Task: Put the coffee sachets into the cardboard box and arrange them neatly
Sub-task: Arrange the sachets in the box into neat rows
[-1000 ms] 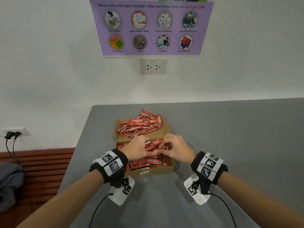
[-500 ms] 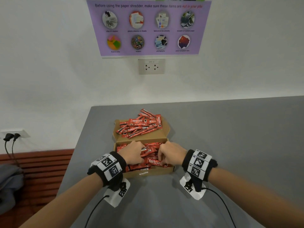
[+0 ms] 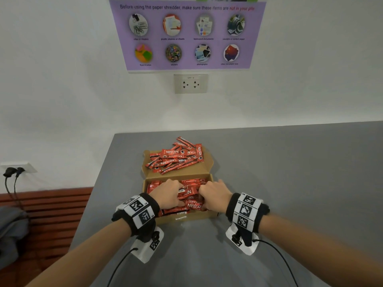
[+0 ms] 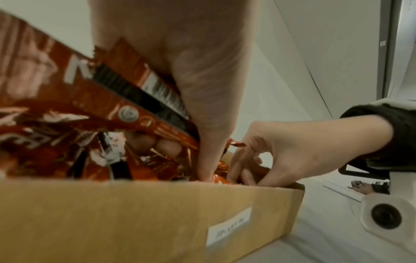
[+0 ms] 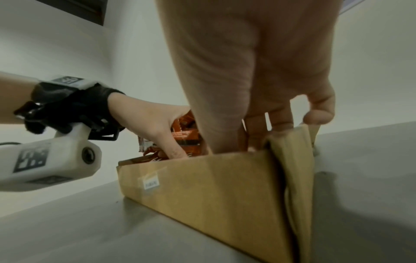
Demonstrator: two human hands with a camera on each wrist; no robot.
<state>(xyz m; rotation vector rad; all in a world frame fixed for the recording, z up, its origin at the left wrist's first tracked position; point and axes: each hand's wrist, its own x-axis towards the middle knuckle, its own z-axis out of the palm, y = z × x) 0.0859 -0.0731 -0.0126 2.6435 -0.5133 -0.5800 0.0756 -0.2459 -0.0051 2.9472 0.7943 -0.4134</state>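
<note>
An open cardboard box [image 3: 186,219] sits on the grey table, its lid folded back flat behind it. Red coffee sachets [image 3: 191,192] fill the box in a loose heap. More sachets [image 3: 176,158] lie piled on the lid. My left hand [image 3: 169,194] is down in the box's left half, thumb and fingers curled round a bundle of sachets [image 4: 126,99]. My right hand [image 3: 213,194] is at the box's right end, fingers curled down among the sachets, little finger [image 5: 319,113] at the right wall. The fingertips are hidden inside the box.
The grey table [image 3: 290,183] stretches wide to the right and toward me. Its left edge drops to a wooden bench [image 3: 47,214] with grey cloth on it. The wall with a socket [image 3: 190,83] and a purple poster stands behind the table.
Both hands have drawn back from the box's middle and sunk lower into the sachets. Their fingers have curled in, and the right hand has shifted toward the right wall.
</note>
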